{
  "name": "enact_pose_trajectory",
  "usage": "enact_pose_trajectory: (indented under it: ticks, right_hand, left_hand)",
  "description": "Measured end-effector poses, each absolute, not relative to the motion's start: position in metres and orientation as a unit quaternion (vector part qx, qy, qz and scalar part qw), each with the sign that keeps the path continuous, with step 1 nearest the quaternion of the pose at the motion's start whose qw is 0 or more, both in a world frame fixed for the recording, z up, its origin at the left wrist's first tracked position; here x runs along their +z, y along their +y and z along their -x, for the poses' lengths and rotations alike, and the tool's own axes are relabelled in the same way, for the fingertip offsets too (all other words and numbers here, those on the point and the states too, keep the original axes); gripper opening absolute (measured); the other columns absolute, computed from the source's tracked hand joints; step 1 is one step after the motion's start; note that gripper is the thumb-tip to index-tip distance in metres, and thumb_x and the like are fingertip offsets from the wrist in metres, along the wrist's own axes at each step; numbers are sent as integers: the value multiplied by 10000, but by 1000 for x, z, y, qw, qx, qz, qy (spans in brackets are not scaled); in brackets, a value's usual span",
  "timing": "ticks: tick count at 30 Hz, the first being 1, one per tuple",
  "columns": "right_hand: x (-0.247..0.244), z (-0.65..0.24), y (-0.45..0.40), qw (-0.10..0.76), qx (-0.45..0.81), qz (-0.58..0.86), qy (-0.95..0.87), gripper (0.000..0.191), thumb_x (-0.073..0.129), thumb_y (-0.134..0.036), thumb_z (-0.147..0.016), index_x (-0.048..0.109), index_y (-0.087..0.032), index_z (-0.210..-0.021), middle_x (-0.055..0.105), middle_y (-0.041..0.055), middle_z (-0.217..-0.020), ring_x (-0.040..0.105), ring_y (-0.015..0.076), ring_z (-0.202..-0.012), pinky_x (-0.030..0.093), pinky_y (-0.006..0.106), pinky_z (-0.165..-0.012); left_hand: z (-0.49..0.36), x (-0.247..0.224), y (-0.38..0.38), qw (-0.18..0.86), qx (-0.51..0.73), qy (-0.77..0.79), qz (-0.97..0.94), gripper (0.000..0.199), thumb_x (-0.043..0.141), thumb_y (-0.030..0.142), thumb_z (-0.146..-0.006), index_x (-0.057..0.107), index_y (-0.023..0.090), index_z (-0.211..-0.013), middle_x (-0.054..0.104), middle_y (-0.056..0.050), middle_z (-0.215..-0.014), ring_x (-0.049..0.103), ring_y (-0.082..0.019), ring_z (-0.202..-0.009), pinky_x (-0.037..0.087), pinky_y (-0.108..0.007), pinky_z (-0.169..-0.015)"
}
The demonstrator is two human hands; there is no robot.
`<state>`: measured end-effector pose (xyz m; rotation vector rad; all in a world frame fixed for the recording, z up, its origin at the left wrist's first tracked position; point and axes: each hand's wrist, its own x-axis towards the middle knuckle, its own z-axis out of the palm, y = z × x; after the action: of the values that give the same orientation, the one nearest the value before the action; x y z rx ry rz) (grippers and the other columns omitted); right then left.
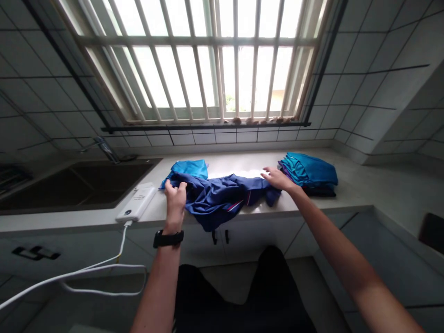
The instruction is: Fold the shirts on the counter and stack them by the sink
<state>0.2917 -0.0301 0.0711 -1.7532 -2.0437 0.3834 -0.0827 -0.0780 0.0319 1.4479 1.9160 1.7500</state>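
Observation:
A crumpled dark blue garment [218, 194] with a red and white stripe lies on the white counter [232, 163], its lower part hanging over the front edge. At its left end my left hand [176, 196], with a black watch on the wrist, has thumb and fingers apart and touches the cloth. My right hand [276, 178] rests at the garment's right end, fingers spread over the cloth's upper edge. Behind the left end sits a bright blue cloth [190, 169]. A folded pile of teal and dark clothes [310, 171] is just right of my right hand.
A dark sink [86, 182] with a faucet [106, 149] is set in the counter at the left. Beside it lies a white power strip [137, 202] with a white cable [104, 267] trailing down left. A barred window [208, 60] is behind the counter.

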Motion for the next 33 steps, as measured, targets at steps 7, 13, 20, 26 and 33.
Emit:
enact_pose_trajectory:
  ticks: [7, 13, 20, 26, 33]
  right_hand:
    - [60, -249, -67, 83, 75, 527, -843, 674, 845, -437, -802, 631, -226, -1405, 645, 169, -1397, 649, 362, -1227, 515, 366, -977]
    - [98, -274, -70, 157, 203, 438, -861, 262, 638, -433, -934, 744, -195, -959, 766, 66, -977, 691, 246, -929, 510, 309, -830]
    - [132, -305, -67, 404, 348, 479, -697, 424, 744, -617, -762, 718, -194, -768, 737, 51, -782, 677, 241, -808, 549, 334, -731]
    - [135, -306, -61, 616, 413, 416, -526, 369, 839, -533, -725, 671, -245, -884, 717, -8, -776, 697, 193, -753, 596, 297, -692]
    - [101, -284, -15, 619, 294, 493, -536, 398, 602, -485, -947, 618, -228, -1251, 749, 54, -1083, 712, 234, -1077, 601, 402, -940]
  left_hand:
    - [30, 27, -107, 42, 214, 628, -747, 577, 750, 381, -856, 625, 251, -1403, 580, -124, -1532, 495, -341, -1457, 418, -485, -1192]
    - [31, 46, -130, 63, 199, 661, -721, 330, 465, 239, -962, 762, 194, -1098, 796, -121, -1071, 720, -285, -1066, 497, -394, -1003]
    - [58, 90, -156, 93, 405, 653, -633, 298, 492, 388, -881, 701, 197, -788, 745, -60, -807, 663, -230, -780, 502, -319, -766]
    - [76, 107, -154, 29, 450, 665, -595, 190, 572, 335, -863, 714, 216, -826, 738, -33, -800, 664, -211, -771, 499, -294, -732]
    - [57, 92, -126, -42, 432, 654, -620, 266, 602, 269, -913, 748, 199, -1123, 790, -94, -1114, 733, -248, -1024, 547, -355, -978]
